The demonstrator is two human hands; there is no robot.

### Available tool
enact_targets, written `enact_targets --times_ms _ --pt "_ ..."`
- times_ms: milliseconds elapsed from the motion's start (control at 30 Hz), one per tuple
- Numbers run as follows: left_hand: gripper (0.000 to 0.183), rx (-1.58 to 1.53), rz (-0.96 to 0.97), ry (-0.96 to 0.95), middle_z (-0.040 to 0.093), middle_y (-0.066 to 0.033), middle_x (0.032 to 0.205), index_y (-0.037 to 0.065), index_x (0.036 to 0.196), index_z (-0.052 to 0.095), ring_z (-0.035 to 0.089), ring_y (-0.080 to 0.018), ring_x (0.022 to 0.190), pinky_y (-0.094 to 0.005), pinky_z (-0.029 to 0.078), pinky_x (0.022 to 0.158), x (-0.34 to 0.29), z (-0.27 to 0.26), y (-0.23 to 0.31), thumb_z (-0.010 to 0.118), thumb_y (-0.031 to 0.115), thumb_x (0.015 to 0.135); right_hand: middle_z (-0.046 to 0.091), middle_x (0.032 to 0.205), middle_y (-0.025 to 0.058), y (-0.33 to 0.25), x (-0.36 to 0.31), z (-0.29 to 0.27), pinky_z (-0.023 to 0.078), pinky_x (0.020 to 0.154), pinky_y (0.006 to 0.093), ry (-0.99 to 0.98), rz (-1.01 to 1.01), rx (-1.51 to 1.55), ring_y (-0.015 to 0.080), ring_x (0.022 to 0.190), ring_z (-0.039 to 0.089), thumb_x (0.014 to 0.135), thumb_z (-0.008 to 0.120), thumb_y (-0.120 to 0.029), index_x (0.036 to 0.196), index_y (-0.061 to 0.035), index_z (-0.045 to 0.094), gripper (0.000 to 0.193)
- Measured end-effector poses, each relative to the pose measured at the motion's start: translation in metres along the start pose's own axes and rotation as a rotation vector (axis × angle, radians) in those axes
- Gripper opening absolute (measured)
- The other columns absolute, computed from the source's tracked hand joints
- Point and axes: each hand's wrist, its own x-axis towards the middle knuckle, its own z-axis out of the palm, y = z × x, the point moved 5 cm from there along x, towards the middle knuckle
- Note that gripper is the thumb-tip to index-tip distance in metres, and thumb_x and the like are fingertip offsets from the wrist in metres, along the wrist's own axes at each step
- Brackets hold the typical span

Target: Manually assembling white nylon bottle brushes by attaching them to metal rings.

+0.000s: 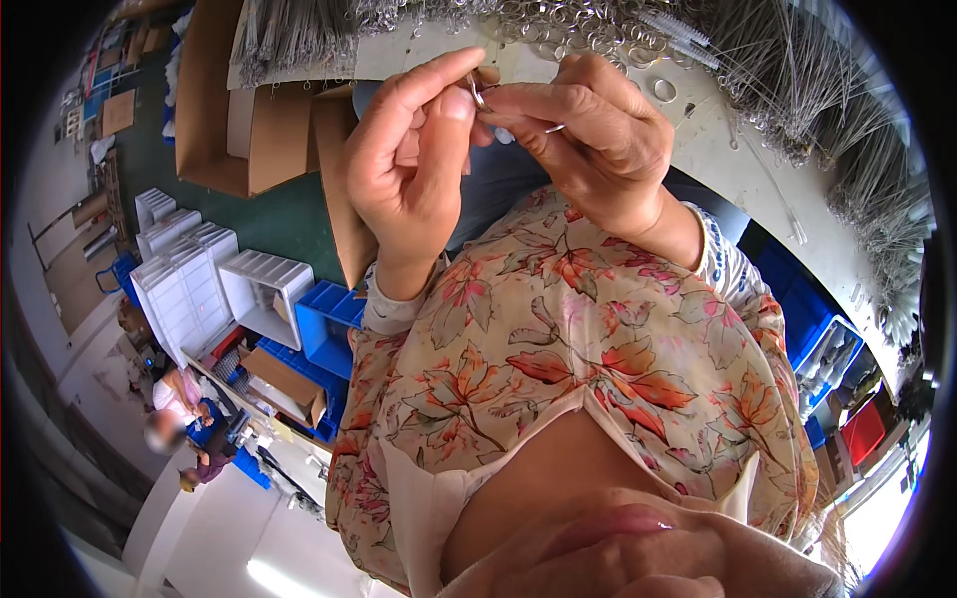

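Observation:
My left hand (404, 159) is closed in a pinch, with thumb and forefinger on a small metal split ring (478, 95). From the other side, my right hand (598, 135) grips at the same ring with its fingers bent. A short piece of shiny metal (554, 128) shows between the right fingers; whether it belongs to something held is unclear. Both hands are raised together by the table edge. Beyond them lies a heap of loose metal rings (588, 35), and one single ring (664, 91) rests apart on the pale table.
Thin wire-stemmed brushes (788, 75) lie in dense bundles across the table (713, 149), with more wire pieces (299, 40) at left. An open cardboard box (214, 130) stands beside the table. White crates (184, 289) and blue bins (329, 324) are stacked farther left, near people (184, 399).

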Motion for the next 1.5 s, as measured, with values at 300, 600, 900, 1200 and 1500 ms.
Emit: enact_targets --times_ms 300,600,900,1200,1500 --pt "0.035 -0.068 -0.122 -0.390 0.058 -0.0101 0.102 -0.006 0.120 0.051 0.058 -0.0109 0.083 -0.0218 0.050 0.073 0.006 -0.009 0.005 0.055 -0.005 0.085 0.048 0.067 0.0012 0.001 -0.001 0.003 0.047 0.052 0.0267 0.026 -0.021 -0.030 0.0135 0.057 0.055 0.062 0.071 0.006 0.093 -0.0106 0.070 0.035" --pt "0.039 -0.002 -0.094 -0.418 0.059 -0.0099 0.100 -0.005 0.121 0.051 0.058 -0.0109 0.081 -0.0213 0.049 0.070 0.007 -0.010 0.005 0.058 -0.008 0.082 0.048 0.065 0.0011 0.003 -0.002 0.004 0.046 0.050 0.0270 0.027 -0.022 -0.038 0.0141 0.056 0.054 0.060 0.070 0.007 0.092 -0.0108 0.070 0.036" --pt "0.032 0.023 -0.039 -0.303 0.059 -0.0075 0.097 -0.006 0.112 0.057 0.056 -0.0069 0.077 -0.0185 0.046 0.064 0.004 -0.009 -0.001 0.061 -0.007 0.080 0.048 0.066 0.0037 -0.005 0.005 0.008 0.045 0.050 0.0279 -0.030 0.025 -0.093 0.0173 0.057 0.054 0.064 0.069 0.008 0.087 -0.0062 0.069 0.027" --pt "0.028 0.076 -0.007 -0.097 0.060 -0.0048 0.084 -0.007 0.104 0.061 0.053 -0.0036 0.065 -0.0160 0.043 0.056 0.004 -0.012 -0.008 0.062 -0.009 0.076 0.051 0.078 0.0034 -0.005 0.012 0.002 0.043 0.056 0.0216 -0.040 0.002 -0.088 0.0112 0.065 0.050 0.077 0.061 0.007 0.110 -0.0079 0.064 0.036" --pt "0.030 0.036 -0.016 -0.131 0.058 -0.0016 0.079 -0.006 0.104 0.062 0.051 -0.0020 0.064 -0.0146 0.041 0.054 0.008 -0.007 -0.008 0.060 -0.011 0.075 0.056 0.074 0.0031 0.000 0.002 0.003 0.049 0.051 0.0253 0.043 -0.033 -0.111 0.0142 0.062 0.058 0.064 0.070 0.006 0.095 -0.0107 0.070 0.036"
